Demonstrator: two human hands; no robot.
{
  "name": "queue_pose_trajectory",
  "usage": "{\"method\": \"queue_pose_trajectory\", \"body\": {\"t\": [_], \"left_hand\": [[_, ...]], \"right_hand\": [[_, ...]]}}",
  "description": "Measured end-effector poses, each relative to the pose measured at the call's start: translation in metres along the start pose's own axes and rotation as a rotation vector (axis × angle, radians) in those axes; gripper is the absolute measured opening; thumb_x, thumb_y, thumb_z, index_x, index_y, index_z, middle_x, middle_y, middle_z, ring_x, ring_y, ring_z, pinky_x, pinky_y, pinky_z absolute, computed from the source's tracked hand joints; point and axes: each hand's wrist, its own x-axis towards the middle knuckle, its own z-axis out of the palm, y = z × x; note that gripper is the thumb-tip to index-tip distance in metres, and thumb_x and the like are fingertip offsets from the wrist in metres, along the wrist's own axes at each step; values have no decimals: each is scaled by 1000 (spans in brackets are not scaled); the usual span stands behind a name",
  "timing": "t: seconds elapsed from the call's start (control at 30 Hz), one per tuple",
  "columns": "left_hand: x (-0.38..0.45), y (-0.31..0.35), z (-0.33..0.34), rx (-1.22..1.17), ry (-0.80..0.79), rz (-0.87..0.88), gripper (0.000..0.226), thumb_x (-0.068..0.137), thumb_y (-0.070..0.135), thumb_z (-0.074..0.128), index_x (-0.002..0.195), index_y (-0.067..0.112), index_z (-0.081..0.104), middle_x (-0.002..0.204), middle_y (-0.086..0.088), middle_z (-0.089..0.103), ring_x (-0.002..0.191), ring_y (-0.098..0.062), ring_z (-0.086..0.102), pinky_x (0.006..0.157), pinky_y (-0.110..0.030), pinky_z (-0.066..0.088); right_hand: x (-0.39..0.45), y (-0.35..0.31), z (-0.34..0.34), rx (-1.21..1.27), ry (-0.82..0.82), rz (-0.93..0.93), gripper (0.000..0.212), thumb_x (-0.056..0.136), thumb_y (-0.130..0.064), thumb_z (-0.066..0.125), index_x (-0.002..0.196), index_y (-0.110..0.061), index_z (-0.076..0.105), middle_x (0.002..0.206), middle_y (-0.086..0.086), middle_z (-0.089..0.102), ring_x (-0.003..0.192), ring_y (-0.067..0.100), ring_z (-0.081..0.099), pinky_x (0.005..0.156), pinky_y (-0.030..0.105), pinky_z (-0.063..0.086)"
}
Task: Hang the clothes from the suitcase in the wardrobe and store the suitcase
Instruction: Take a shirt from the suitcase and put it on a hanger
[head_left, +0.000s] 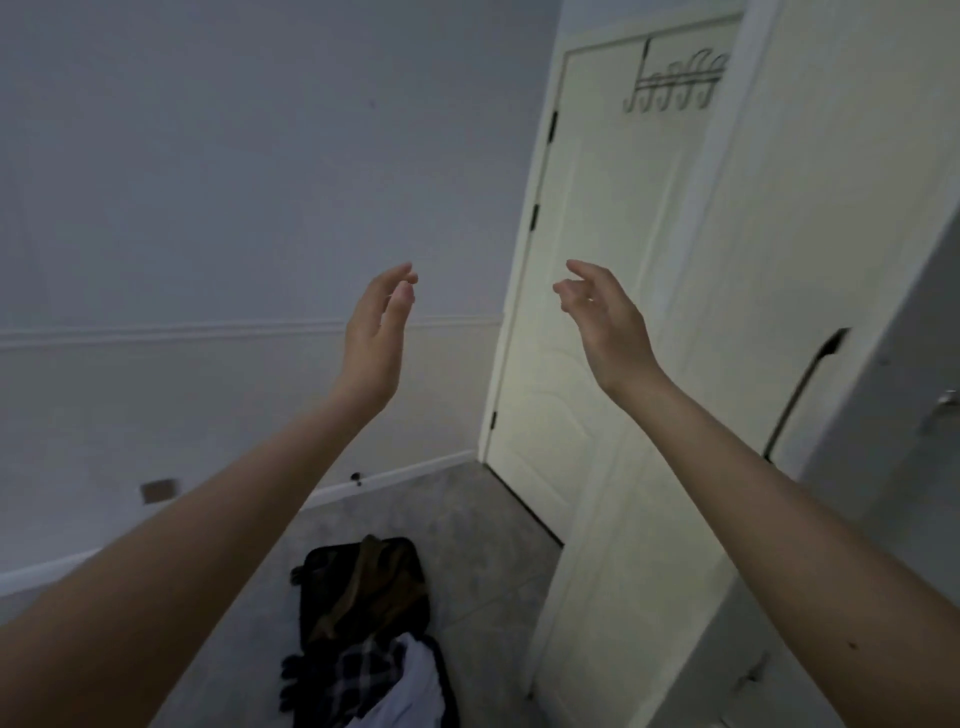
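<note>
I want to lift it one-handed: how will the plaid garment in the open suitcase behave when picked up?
The plaid garment lies crumpled over the suitcase edge, so it will likely be floppy and drape. It looks like thin cloth, probably light. A white garment lies against it and may drag along.

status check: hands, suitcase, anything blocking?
Left hand and right hand raised, relaxed, holding nothing. Open black suitcase on grey floor, olive, plaid and white clothes still inside. White door with black hook rack ahead; nothing blocking.
</note>
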Motion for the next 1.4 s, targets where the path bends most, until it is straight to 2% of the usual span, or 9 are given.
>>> {"method": "queue_pose_trajectory", "body": {"t": [0.2, 0.37, 0.53, 0.7, 0.9, 0.97, 1.1, 1.27, 1.4], "left_hand": [[-12, -54, -13, -41, 165, -251, 40, 100, 34, 32, 124, 10, 53, 122, -6, 59, 114, -19, 56, 102, -42, 43], [-40, -98, -31, 111, 266, -319, 38, 101, 33, 30, 122, 12, 54, 125, -5, 58, 117, -19, 55, 101, -38, 42], [-69, -141, -46, 133, 393, -495, 41, 100, 37, 30, 120, 11, 55, 123, -5, 58, 115, -21, 55, 102, -43, 42], [-86, -187, -79, 243, 342, -545, 52, 83, 52, 35, 116, 19, 57, 121, 0, 60, 113, -15, 55, 96, -36, 45], [-68, -272, -127, 322, 300, -617, 60, 77, 66, 35, 118, 27, 56, 120, 6, 59, 114, -13, 53, 103, -41, 41], [-58, -307, -140, 360, 252, -633, 52, 90, 57, 38, 124, 23, 55, 125, 5, 58, 117, -12, 52, 105, -41, 39], [-48, -380, -157, 428, 135, -666, 39, 98, 37, 38, 127, 18, 55, 124, 5, 55, 114, -9, 49, 95, -23, 35], [-64, -457, -163, 406, 69, -746, 32, 98, 34, 40, 122, 21, 56, 112, 14, 53, 101, 2, 50, 79, -6, 34], [-91, -506, -164, 403, 61, -811, 32, 97, 37, 40, 122, 25, 55, 114, 15, 52, 102, 2, 48, 76, -7, 35]], "right_hand": [[18, 68, 68, 87, -187, 95, 45, 89, -45, 49, 126, -20, 52, 117, 3, 62, 106, 20, 59, 92, 30, 43], [28, 125, 122, 147, -390, 135, 41, 93, -39, 48, 127, -17, 51, 114, 1, 60, 103, 17, 57, 89, 26, 40], [28, 171, 171, 164, -509, 212, 43, 93, -41, 47, 129, -17, 49, 111, -3, 56, 104, 18, 58, 87, 26, 38], [27, 211, 233, 144, -594, 299, 45, 93, -42, 45, 129, -16, 49, 122, 1, 58, 108, 20, 57, 87, 27, 38], [34, 259, 311, 70, -618, 414, 43, 94, -40, 46, 128, -15, 50, 119, 0, 58, 106, 18, 56, 82, 25, 36], [39, 278, 337, 32, -622, 441, 41, 94, -39, 46, 128, -16, 50, 116, -1, 57, 103, 15, 54, 82, 24, 35], [46, 322, 383, -41, -638, 511, 44, 95, -40, 44, 132, -18, 45, 119, -5, 52, 102, 9, 47, 85, 24, 34], [36, 386, 420, -142, -670, 612, 48, 95, -43, 42, 137, -19, 41, 135, 1, 49, 108, 12, 47, 85, 24, 32], [15, 433, 435, -201, -716, 678, 48, 96, -41, 42, 139, -19, 40, 133, 3, 51, 106, 14, 47, 83, 23, 30]]}}
